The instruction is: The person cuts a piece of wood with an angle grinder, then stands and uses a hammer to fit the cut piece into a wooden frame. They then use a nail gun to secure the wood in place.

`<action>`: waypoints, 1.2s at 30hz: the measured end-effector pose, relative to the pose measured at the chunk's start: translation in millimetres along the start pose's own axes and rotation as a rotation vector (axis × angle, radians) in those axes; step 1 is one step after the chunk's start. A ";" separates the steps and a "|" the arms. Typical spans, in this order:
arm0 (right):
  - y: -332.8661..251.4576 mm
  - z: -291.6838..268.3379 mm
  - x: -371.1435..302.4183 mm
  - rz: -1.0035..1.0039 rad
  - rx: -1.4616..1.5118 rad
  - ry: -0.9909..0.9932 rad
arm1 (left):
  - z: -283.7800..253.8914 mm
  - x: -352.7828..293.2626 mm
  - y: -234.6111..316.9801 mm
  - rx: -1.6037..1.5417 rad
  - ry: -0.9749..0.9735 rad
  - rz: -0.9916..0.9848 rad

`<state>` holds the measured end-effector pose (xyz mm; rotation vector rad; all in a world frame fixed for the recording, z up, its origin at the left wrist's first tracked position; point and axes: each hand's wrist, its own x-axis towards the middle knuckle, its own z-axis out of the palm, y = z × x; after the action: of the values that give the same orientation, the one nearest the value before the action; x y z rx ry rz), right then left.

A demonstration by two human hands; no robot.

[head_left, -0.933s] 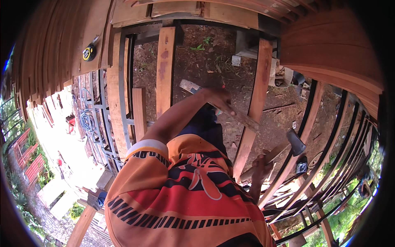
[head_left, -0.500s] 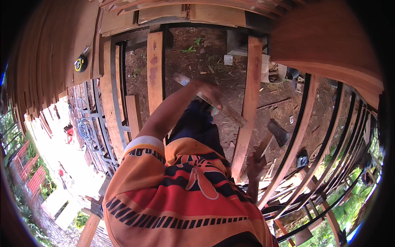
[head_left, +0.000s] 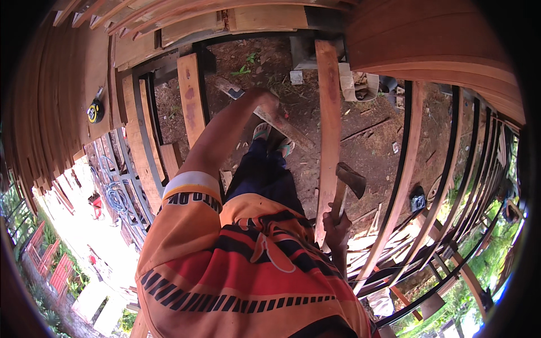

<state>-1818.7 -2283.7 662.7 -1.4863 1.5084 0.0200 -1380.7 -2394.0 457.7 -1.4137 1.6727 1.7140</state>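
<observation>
1. Clasping a weathered wooden stick (head_left: pixel 288 130) in the left grip (head_left: pixel 268 102), slanted from far left to near right above the dirt floor (head_left: pixel 369 149).
2. Holding a hatchet (head_left: pixel 341 192) by its handle (head_left: pixel 338 205) in the right grip (head_left: pixel 337 227), with dark metal head (head_left: pixel 353 180) upward, near a timber beam (head_left: pixel 329 93).
3. Flanked at far left by a yellow-and-black tape measure (head_left: pixel 96 111) lying on brown boards (head_left: pixel 97 62).
</observation>
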 end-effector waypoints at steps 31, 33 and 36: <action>-14.5 27.7 3.8 0.141 -0.212 -0.184 | -34.2 -16.1 -51.9 -0.152 0.550 0.006; -20.7 28.5 8.6 0.151 -0.220 -0.188 | -36.9 -18.4 -54.7 -0.185 0.561 0.038; -22.7 27.2 15.7 0.144 -0.243 -0.199 | -39.6 -18.5 -56.7 -0.239 0.548 0.045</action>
<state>-1781.4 -2284.6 652.2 -1.5110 1.4854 0.4389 -1311.2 -2409.3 450.3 -2.1233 1.8088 1.6935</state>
